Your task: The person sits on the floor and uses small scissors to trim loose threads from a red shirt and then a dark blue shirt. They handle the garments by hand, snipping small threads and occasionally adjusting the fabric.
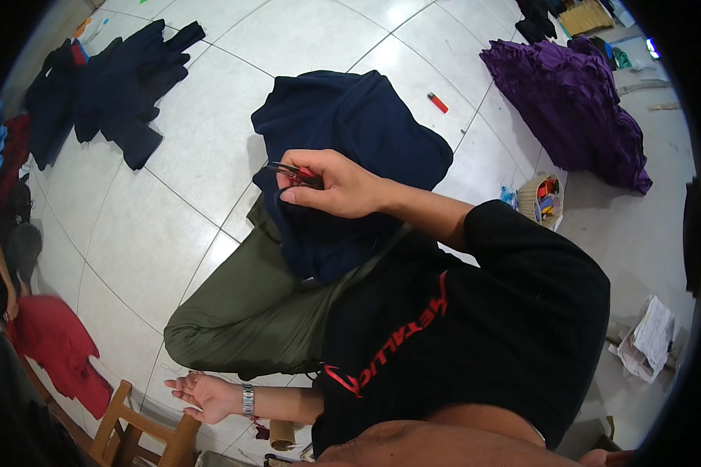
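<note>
My right hand (342, 184) is closed around small thread snips (305, 177) with red and black handles, their thin blades pointing left. It rests over a navy cloth garment (339, 114) that is draped across my lap and spreads onto the tiled floor. A dark fold of the garment lies at the thumb, but whether it is pinched I cannot tell. My left hand (207, 397) is held out beside my knee, palm up with fingers apart and nothing in it. A metal watch (247, 400) is on that wrist.
A red lighter (437, 103) lies beyond the garment. Purple fabric (572, 111) and a small basket (530, 198) of odds and ends sit right; dark garments (114, 87) lie left. A brown stool (146, 429) stands near my left hand. Another person's hand (11, 306) touches red cloth (58, 347).
</note>
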Action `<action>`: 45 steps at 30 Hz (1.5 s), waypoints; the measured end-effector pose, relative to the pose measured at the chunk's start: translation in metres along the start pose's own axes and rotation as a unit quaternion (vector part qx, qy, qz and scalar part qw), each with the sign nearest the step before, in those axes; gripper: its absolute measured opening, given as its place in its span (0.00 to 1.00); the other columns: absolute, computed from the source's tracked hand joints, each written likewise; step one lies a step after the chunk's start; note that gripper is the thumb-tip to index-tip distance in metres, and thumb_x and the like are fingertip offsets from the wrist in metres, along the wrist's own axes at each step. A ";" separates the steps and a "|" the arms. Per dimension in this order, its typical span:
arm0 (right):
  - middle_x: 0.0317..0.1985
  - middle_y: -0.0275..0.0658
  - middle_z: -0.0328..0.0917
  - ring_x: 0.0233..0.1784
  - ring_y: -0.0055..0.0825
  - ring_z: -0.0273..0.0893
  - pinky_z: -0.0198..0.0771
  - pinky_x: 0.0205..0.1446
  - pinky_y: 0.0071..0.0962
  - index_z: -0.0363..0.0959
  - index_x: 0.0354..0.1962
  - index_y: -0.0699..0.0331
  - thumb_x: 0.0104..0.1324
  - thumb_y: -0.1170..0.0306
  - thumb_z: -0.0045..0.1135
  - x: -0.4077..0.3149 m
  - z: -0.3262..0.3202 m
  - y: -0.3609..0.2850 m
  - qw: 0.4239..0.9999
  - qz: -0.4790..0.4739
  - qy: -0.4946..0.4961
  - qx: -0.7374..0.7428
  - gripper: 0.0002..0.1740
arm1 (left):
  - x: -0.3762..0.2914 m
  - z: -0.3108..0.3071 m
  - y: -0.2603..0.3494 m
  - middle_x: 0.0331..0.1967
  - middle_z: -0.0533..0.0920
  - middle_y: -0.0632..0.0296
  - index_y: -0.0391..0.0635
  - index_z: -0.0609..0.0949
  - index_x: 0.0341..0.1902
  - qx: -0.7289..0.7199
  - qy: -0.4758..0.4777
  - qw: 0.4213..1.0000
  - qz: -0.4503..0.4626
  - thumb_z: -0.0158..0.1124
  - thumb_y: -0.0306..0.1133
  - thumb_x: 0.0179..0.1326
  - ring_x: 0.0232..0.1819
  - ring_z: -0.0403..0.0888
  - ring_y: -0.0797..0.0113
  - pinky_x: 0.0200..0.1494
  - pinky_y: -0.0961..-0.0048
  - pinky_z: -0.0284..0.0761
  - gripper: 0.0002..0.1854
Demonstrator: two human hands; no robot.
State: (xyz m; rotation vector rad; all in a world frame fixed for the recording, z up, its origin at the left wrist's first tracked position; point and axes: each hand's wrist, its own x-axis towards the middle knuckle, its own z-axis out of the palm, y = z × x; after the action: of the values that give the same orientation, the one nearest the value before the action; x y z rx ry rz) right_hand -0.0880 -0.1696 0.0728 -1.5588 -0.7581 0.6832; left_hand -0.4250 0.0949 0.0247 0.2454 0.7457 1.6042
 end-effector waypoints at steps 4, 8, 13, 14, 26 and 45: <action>0.30 0.28 0.70 0.34 0.14 0.63 0.62 0.37 0.23 0.75 0.40 0.66 0.69 0.67 0.64 0.010 0.013 0.006 0.998 0.008 -0.052 0.025 0.10 | -0.035 -0.010 -0.018 0.51 0.80 0.48 0.30 0.76 0.55 0.181 -0.149 0.971 -0.045 0.48 0.35 0.74 0.30 0.70 0.69 0.33 0.78 0.67 0.19; 0.29 0.27 0.70 0.34 0.14 0.63 0.62 0.37 0.22 0.75 0.40 0.66 0.69 0.69 0.64 0.000 0.009 -0.003 1.000 0.012 -0.021 0.002 0.09 | -0.142 0.051 -0.108 0.39 0.83 0.60 0.33 0.78 0.56 0.402 -0.359 0.829 -0.152 0.63 0.27 0.69 0.26 0.66 0.83 0.28 0.83 0.60 0.15; 0.31 0.26 0.74 0.35 0.12 0.66 0.64 0.39 0.19 0.77 0.39 0.66 0.69 0.70 0.64 -0.004 0.009 -0.008 0.996 0.006 -0.015 0.083 0.07 | -0.175 0.068 -0.157 0.27 0.78 0.68 0.33 0.81 0.51 0.375 -0.516 0.747 -0.187 0.66 0.27 0.71 0.25 0.70 0.84 0.27 0.84 0.61 0.11; 0.31 0.26 0.74 0.36 0.12 0.67 0.65 0.40 0.18 0.77 0.39 0.66 0.69 0.71 0.64 -0.005 0.003 -0.007 0.996 0.016 -0.018 0.086 0.07 | -0.175 0.070 -0.159 0.23 0.77 0.69 0.33 0.82 0.49 0.364 -0.514 0.756 -0.178 0.65 0.29 0.72 0.23 0.70 0.83 0.26 0.83 0.61 0.11; 0.31 0.33 0.79 0.32 0.18 0.72 0.69 0.37 0.25 0.76 0.40 0.66 0.62 0.73 0.71 -0.010 -0.004 -0.002 0.997 0.013 -0.064 -0.036 0.12 | -0.148 0.047 -0.157 0.25 0.78 0.67 0.38 0.82 0.39 0.327 -0.368 0.800 -0.341 0.66 0.28 0.71 0.20 0.70 0.79 0.23 0.81 0.64 0.06; 0.29 0.37 0.79 0.27 0.23 0.69 0.68 0.32 0.28 0.73 0.39 0.66 0.65 0.73 0.67 0.004 0.009 0.013 0.981 -0.147 0.122 0.028 0.11 | -0.019 0.033 -0.053 0.64 0.75 0.43 0.31 0.70 0.61 0.236 -0.136 0.958 0.089 0.55 0.29 0.75 0.46 0.77 0.59 0.50 0.68 0.73 0.17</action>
State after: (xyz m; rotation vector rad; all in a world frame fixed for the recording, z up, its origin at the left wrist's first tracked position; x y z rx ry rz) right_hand -0.0912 -0.1615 0.0584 -1.4114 -0.7569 0.2881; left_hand -0.3603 0.0872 0.0235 0.8854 0.9012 1.4980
